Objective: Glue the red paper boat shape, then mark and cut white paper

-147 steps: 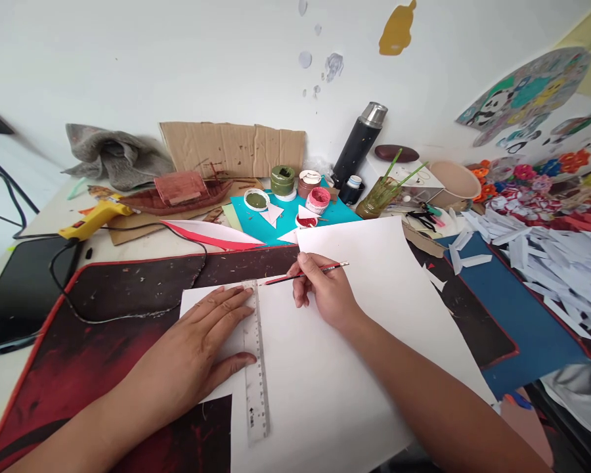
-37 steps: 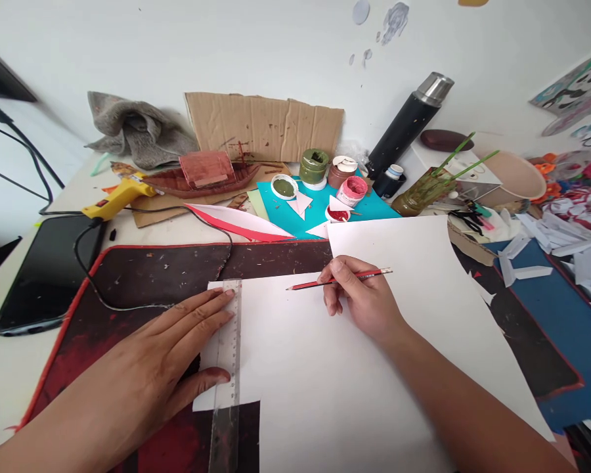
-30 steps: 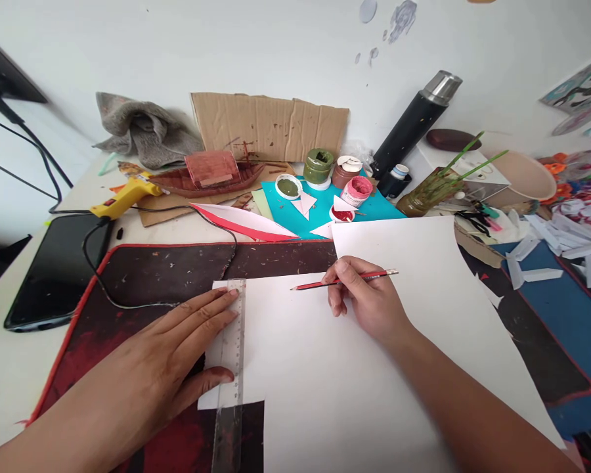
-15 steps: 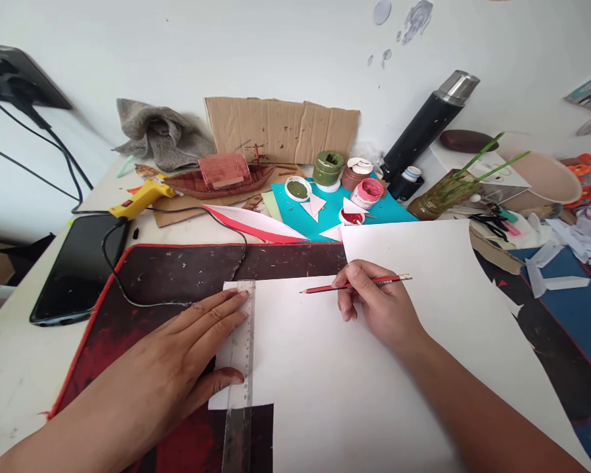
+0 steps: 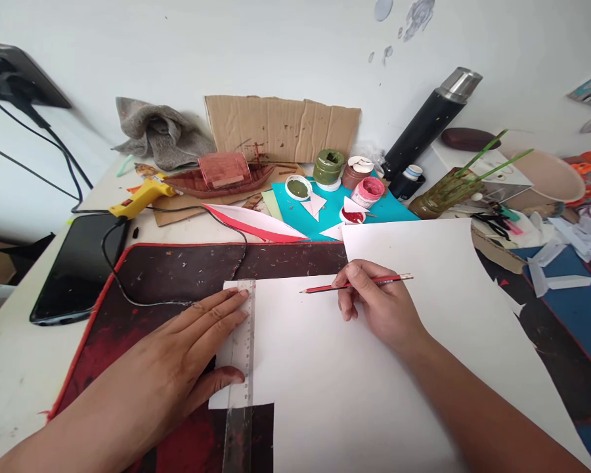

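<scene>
A large white sheet of paper (image 5: 374, 368) lies on a dark red-edged mat (image 5: 167, 269). Along the sheet's left edge lies a clear plastic ruler (image 5: 243, 355). My left hand (image 5: 182, 368) presses flat on it, fingers stretched out and thumb against the ruler's edge. My right hand (image 5: 381, 305) rests on the paper further right, fingers closed round a red pencil (image 5: 357, 284) held nearly level, its tip pointing left and just above the sheet.
Paint pots (image 5: 347, 180), a teal sheet (image 5: 335, 207), a model boat (image 5: 217, 180), cardboard (image 5: 280, 128), a black flask (image 5: 431, 121) and a grey cloth (image 5: 160, 131) line the back. A yellow glue gun (image 5: 140, 197), its cable and a black phone (image 5: 73, 269) lie left. Paper scraps lie right.
Since 4.9 s ago the ruler and my left hand have shifted left to the sheet's left edge. Over the last second the hands hold still; only the view has drifted.
</scene>
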Demonstrator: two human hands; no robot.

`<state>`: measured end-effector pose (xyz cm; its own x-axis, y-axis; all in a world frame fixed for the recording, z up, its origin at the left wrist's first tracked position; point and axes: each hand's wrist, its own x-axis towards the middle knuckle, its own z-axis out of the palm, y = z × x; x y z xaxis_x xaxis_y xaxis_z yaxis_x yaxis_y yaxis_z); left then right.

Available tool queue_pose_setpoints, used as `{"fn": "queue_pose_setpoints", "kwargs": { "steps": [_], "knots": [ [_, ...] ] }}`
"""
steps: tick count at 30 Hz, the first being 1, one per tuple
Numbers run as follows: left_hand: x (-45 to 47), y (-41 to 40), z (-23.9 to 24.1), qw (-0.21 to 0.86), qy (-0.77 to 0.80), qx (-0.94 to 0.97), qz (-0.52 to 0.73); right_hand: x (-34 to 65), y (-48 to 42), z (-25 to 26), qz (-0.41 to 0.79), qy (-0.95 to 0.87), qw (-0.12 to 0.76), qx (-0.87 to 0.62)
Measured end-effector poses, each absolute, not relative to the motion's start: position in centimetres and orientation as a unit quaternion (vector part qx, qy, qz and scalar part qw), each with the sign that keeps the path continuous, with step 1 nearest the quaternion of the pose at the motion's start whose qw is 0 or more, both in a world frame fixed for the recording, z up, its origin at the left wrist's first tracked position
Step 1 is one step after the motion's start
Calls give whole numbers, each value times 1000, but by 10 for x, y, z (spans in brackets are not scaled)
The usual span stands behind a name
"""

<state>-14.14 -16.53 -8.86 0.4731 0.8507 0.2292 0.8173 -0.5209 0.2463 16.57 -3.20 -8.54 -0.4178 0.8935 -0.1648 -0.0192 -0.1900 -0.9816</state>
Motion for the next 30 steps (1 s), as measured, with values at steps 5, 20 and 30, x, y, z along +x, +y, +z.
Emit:
{"fn": "queue_pose_setpoints", "kwargs": {
  "steps": [5,20,30],
  "knots": [
    [-143,-164,-88,34,480,864,149,164,-32,-85,655,-529,352,-409],
    [-141,-163,-92,51,477,858,184,142,-49,-82,683,-551,306,-369],
    [-141,-164,-92,63,485,854,179,137,-50,-82,690,-538,324,-359]
  ]
}}
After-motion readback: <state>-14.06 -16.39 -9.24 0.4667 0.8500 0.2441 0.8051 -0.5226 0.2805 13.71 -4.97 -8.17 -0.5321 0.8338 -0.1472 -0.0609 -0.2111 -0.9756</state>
